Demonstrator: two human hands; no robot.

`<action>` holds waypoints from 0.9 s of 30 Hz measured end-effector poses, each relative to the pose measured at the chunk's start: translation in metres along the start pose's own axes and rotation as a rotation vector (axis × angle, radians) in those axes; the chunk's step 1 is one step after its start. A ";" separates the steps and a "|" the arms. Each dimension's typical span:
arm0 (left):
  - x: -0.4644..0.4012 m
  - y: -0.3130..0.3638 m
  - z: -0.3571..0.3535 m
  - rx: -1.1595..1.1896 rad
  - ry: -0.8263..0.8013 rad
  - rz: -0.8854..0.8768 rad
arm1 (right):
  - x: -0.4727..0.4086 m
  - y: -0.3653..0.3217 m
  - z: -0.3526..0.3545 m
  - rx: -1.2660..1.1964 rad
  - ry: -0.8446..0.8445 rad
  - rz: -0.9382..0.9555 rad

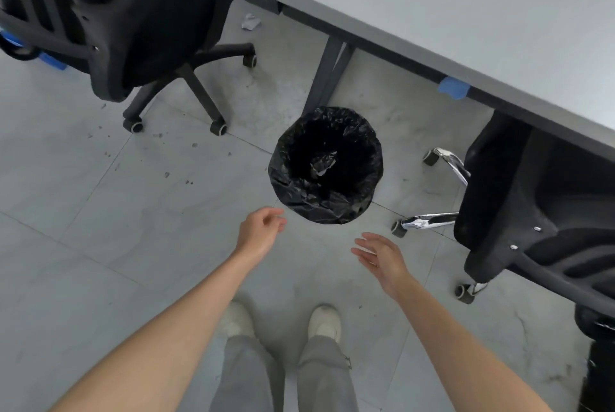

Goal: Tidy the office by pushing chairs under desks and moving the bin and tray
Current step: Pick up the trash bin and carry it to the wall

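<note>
With both hands' fingers (pixel 362 238) spread and empty, grab only the loose liner and you may tip the bin (pixel 325 165).

The bin (pixel 325 165), round and lined with a crinkled black bag, stands upright on the floor just in front of a desk leg. One black chair (pixel 133 29) sits tucked under the desk at left, another (pixel 519 198) at right.
</note>
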State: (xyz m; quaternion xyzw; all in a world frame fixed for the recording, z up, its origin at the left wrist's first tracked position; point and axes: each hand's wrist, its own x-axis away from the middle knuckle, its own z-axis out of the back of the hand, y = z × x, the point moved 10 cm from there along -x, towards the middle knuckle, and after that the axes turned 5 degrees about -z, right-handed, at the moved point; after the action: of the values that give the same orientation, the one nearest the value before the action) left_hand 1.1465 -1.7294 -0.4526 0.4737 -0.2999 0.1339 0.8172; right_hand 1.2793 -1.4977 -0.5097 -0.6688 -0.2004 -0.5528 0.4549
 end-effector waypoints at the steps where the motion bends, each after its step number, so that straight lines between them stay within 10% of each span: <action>1: -0.012 -0.001 -0.003 0.004 0.001 -0.004 | -0.012 -0.004 -0.001 -0.009 -0.004 0.013; 19: -0.247 -0.009 -0.070 -0.519 0.048 -0.410 | -0.218 -0.092 -0.007 0.125 0.297 0.386; 27: -0.289 -0.047 -0.085 -0.248 0.029 -0.288 | -0.257 -0.085 -0.008 0.073 0.315 0.471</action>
State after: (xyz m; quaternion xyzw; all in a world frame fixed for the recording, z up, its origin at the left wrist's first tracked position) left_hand 0.9744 -1.6620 -0.6954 0.4055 -0.2315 -0.0156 0.8842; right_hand 1.1295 -1.4011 -0.7136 -0.5861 0.0139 -0.5215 0.6200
